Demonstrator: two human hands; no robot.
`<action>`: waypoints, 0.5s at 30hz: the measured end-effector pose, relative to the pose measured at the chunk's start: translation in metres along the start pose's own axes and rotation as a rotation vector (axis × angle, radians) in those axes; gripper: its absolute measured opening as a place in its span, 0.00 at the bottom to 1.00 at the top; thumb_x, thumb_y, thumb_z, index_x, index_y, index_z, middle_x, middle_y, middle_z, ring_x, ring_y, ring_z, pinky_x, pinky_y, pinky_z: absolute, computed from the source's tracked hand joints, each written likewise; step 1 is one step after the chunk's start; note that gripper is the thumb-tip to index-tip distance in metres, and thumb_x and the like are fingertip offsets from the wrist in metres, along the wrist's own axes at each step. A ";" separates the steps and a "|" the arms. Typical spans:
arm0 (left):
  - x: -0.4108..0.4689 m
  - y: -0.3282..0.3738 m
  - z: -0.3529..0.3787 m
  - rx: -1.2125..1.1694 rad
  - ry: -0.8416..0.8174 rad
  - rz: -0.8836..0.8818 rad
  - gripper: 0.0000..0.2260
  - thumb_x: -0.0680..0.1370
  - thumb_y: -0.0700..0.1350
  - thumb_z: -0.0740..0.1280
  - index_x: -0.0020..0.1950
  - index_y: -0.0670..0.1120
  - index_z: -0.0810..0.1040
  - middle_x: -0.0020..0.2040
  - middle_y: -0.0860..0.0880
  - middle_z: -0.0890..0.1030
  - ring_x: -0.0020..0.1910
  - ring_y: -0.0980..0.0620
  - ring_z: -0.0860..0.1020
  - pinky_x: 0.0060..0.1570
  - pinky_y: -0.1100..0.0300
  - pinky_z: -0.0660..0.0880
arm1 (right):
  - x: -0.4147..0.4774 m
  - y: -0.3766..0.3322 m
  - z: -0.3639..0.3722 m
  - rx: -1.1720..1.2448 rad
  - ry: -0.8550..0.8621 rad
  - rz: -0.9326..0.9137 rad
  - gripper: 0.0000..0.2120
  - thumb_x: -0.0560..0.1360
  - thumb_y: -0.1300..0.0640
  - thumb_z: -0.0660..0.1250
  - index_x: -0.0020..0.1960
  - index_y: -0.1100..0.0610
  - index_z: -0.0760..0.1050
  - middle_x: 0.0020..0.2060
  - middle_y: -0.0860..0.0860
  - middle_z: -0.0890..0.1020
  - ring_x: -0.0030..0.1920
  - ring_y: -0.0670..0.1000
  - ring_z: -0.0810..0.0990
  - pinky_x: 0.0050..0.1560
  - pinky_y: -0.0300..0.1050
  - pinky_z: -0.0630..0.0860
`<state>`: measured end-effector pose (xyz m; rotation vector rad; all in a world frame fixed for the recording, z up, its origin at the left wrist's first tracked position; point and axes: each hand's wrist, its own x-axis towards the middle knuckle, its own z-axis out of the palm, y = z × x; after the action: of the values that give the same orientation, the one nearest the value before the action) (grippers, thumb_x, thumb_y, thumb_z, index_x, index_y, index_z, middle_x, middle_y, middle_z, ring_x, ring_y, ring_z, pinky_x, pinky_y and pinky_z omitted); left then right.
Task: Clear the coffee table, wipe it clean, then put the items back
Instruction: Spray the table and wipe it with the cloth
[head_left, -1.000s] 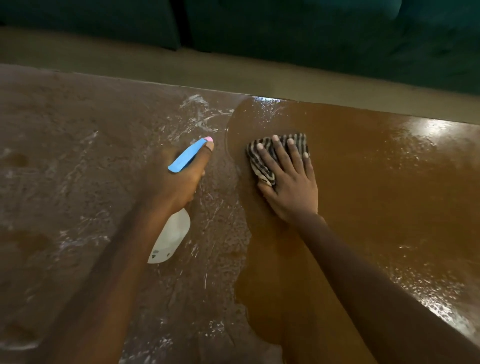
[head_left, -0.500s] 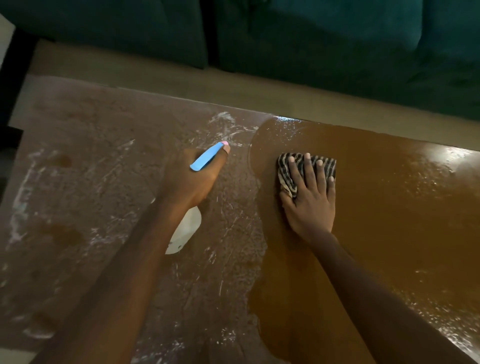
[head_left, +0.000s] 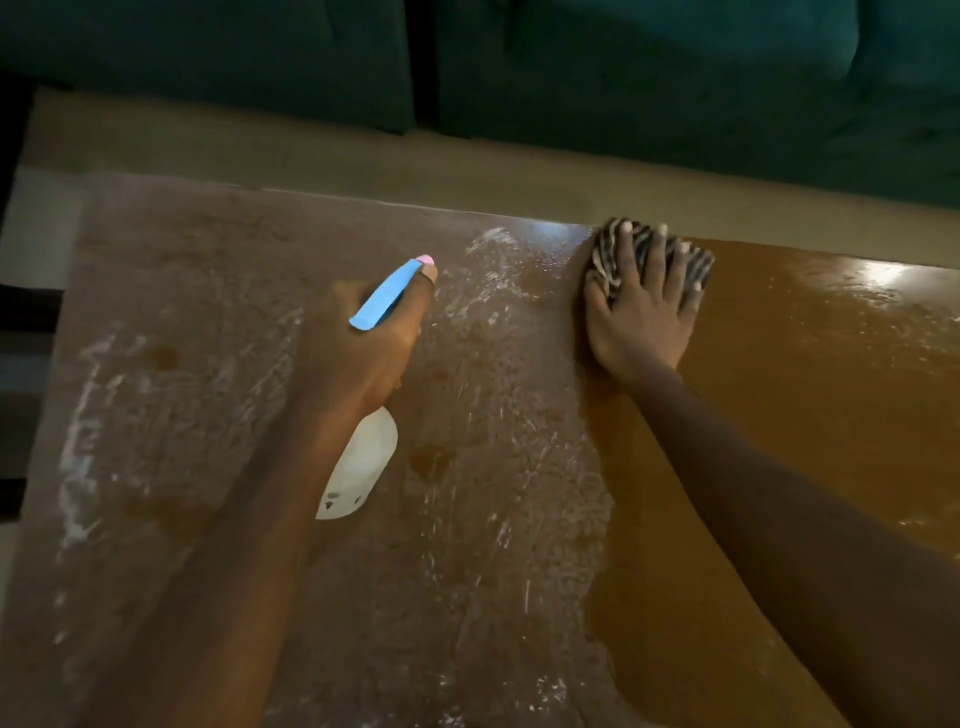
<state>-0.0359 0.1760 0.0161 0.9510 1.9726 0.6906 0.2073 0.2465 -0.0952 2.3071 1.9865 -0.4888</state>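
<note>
Half the surface (head_left: 810, 395) gleams wiped; we are mid-wipe. Our right grip (head_left: 644, 317) presses the striped cloth (head_left: 605, 260) flat-fingered at the far edge; our left grip (head_left: 363, 358) curls round the spray bottle (head_left: 363, 467). Next, we judge, sweep leftward across the dusty half.

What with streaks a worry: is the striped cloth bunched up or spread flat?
Bunched up: the striped cloth is a crumpled wad under the right hand, whose straight fingers press it onto the coffee table.
</note>
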 end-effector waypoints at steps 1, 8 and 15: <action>0.002 -0.004 -0.007 -0.005 -0.002 -0.001 0.22 0.76 0.65 0.62 0.35 0.47 0.75 0.38 0.40 0.80 0.33 0.45 0.77 0.35 0.54 0.77 | 0.008 -0.021 0.001 0.007 -0.008 -0.028 0.31 0.81 0.35 0.46 0.81 0.41 0.41 0.81 0.49 0.42 0.80 0.54 0.38 0.77 0.58 0.37; 0.007 -0.021 -0.037 -0.026 -0.008 -0.070 0.26 0.74 0.68 0.61 0.36 0.45 0.75 0.32 0.49 0.77 0.24 0.58 0.73 0.29 0.62 0.72 | -0.021 -0.126 0.028 -0.047 -0.059 -0.417 0.31 0.81 0.36 0.48 0.81 0.40 0.44 0.81 0.47 0.44 0.80 0.53 0.40 0.78 0.58 0.40; 0.011 -0.028 -0.036 -0.002 -0.027 -0.092 0.25 0.73 0.69 0.60 0.37 0.47 0.77 0.31 0.51 0.77 0.25 0.58 0.75 0.30 0.61 0.74 | -0.060 -0.034 0.026 -0.164 -0.078 -0.585 0.31 0.79 0.34 0.45 0.80 0.38 0.45 0.81 0.45 0.49 0.80 0.51 0.45 0.78 0.60 0.47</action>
<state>-0.0811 0.1649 0.0096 0.8585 1.9782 0.6247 0.1616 0.1885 -0.0982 1.5646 2.5349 -0.4108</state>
